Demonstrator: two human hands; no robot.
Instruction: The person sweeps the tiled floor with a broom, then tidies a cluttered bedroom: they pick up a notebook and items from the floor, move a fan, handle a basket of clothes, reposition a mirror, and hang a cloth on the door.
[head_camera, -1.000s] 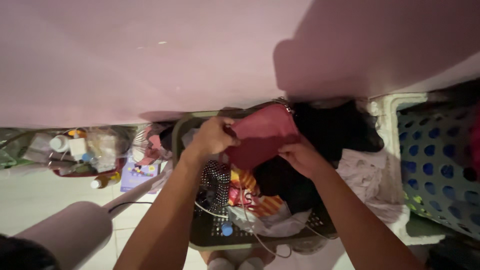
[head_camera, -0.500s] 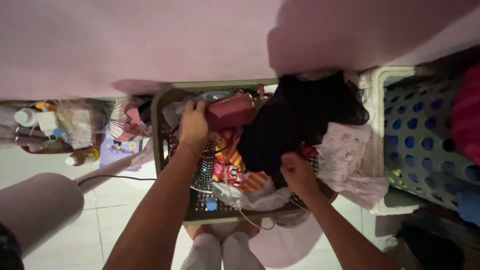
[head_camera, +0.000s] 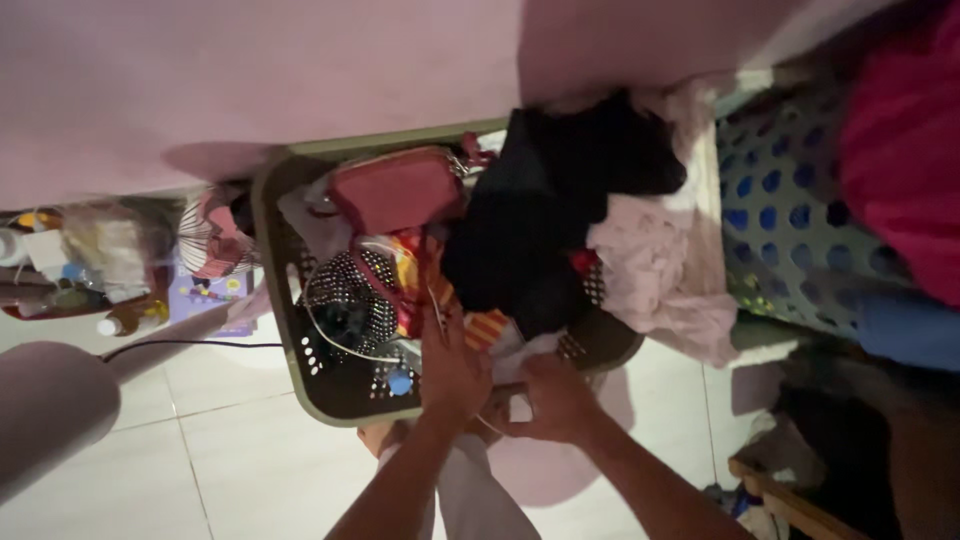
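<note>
A green laundry basket (head_camera: 340, 400) full of clothes stands on the tiled floor against a pink wall. A red pouch (head_camera: 400, 190) lies on top at its far side, beside a black garment (head_camera: 540, 220), a polka-dot cloth (head_camera: 345, 285) and a striped cloth (head_camera: 483, 327). My left hand (head_camera: 450, 370) rests over the near rim, fingers reaching onto the striped cloth; its grip is hidden. My right hand (head_camera: 550, 395) is curled around the near rim beside a bit of white cloth.
A pale pink cloth (head_camera: 650, 270) spills over the basket's right side toward a blue perforated basket (head_camera: 790, 220) holding magenta fabric (head_camera: 900, 130). Bottles and clutter (head_camera: 60, 270) sit at the left. A pale cylinder (head_camera: 50, 400) with a black cable lies near left.
Both hands let go of the red pouch, which now lies in the basket, and moved back to the basket's near rim. The view shifted so the basket looks turned.
</note>
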